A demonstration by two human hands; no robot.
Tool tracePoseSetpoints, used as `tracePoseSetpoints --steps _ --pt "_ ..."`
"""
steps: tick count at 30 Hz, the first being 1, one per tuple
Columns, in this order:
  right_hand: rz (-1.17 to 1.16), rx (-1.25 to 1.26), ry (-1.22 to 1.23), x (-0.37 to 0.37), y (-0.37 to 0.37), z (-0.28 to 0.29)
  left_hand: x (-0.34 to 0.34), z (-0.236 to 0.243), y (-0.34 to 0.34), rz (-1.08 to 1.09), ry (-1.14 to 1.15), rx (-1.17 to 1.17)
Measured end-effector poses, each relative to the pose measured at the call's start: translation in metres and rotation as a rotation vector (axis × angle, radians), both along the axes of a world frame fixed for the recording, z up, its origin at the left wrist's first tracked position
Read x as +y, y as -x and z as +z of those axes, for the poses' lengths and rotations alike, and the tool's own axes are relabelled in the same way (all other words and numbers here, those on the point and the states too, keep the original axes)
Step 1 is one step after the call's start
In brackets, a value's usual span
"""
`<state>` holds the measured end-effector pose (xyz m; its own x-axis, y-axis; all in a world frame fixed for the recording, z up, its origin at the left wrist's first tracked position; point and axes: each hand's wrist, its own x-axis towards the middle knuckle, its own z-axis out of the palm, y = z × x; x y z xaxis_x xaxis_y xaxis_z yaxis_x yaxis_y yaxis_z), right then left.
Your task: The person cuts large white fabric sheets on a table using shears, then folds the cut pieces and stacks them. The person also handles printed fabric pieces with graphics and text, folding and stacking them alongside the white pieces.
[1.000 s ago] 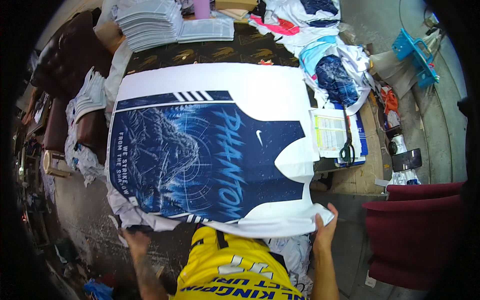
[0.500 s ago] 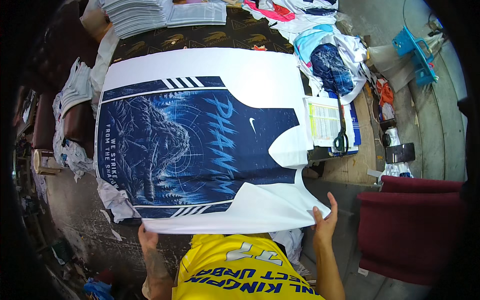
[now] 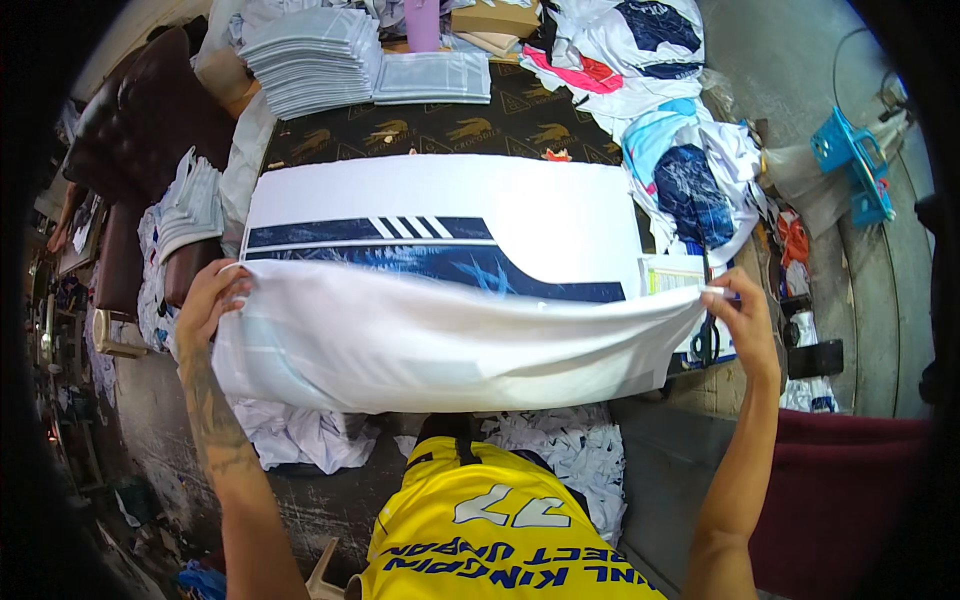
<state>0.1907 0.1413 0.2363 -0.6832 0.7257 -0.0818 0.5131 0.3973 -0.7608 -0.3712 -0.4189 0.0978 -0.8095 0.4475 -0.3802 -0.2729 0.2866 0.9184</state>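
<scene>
A large white fabric panel with a dark blue printed jersey shape lies across the table. Its near part is lifted and turned over, so the pale underside faces up and hides most of the print. At the left corner, my left hand is closed on the fabric edge. My right hand pinches the opposite corner, above a pair of scissors with black handles. Between my hands the raised edge sags in a shallow curve, and the fold hangs past the table's near edge.
Folded pale sheets are stacked at the back left, near a purple cylinder. Loose garments pile up at the right, with a blue plastic basket beyond. White scraps lie below the table; a maroon cloth is at lower right.
Both hands have moved up and away from my body, carrying the near edge of the fabric over the print. The print, fully spread before, is now mostly covered. The view has shifted slightly.
</scene>
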Motion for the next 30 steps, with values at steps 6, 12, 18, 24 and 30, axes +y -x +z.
tracePoseSetpoints --steps 6,12,18,24,30 --pt "-0.113 0.107 0.116 0.075 0.075 -0.064 0.086 -0.096 0.113 -0.015 0.384 0.234" --pt "-0.308 -0.011 0.04 0.108 0.117 -0.173 0.119 -0.18 0.156 0.06 0.48 0.545" --pt "-0.424 -0.116 -0.112 0.146 0.159 -0.23 0.152 -0.179 0.19 0.032 0.556 0.651" --pt "-0.488 -0.167 -0.149 0.175 0.2 -0.243 0.157 -0.188 0.213 0.062 0.695 0.615" --pt "-0.39 -0.36 -0.141 0.188 0.22 -0.238 0.173 -0.16 0.192 0.046 0.659 0.829"
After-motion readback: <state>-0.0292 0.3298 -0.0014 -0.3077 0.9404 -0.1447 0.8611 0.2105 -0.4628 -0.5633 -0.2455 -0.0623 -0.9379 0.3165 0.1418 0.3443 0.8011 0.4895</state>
